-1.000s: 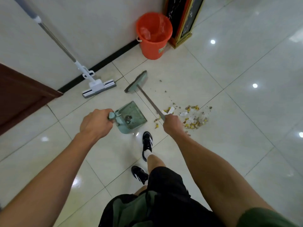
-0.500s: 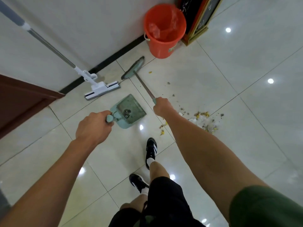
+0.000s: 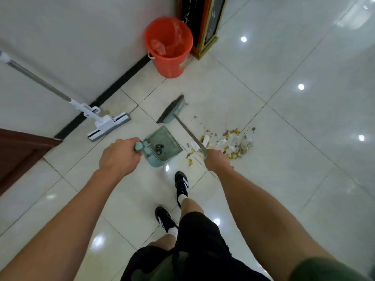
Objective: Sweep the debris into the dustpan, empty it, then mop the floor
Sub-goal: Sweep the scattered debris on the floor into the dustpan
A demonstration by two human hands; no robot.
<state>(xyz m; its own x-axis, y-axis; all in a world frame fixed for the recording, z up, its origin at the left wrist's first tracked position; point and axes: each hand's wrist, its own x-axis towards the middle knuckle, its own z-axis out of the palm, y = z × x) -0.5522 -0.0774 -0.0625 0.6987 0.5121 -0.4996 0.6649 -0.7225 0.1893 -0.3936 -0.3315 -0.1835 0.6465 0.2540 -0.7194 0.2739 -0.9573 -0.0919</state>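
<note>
My left hand (image 3: pixel 118 157) grips the handle of a pale green dustpan (image 3: pixel 162 146), held over the tiled floor with a dark clump inside it. My right hand (image 3: pixel 216 161) is closed on the metal handle of a green broom (image 3: pixel 172 110), whose head rests on the floor beyond the dustpan. A pile of debris (image 3: pixel 233 144), yellow and brown bits with white scraps, lies on the tiles just right of the broom handle. A white flat mop (image 3: pixel 105 123) leans against the wall at the left.
An orange bucket (image 3: pixel 169 47) with a plastic liner stands by the wall at the back. A dark framed board (image 3: pixel 205 27) stands beside it. A brown door (image 3: pixel 18 153) is at the left. My feet in black shoes (image 3: pixel 181 186) stand below the dustpan.
The broom head has swung from near the mop and wall back toward the right, closer to the debris. My right hand moved right and nearer the pile. The dustpan stayed about where it was.
</note>
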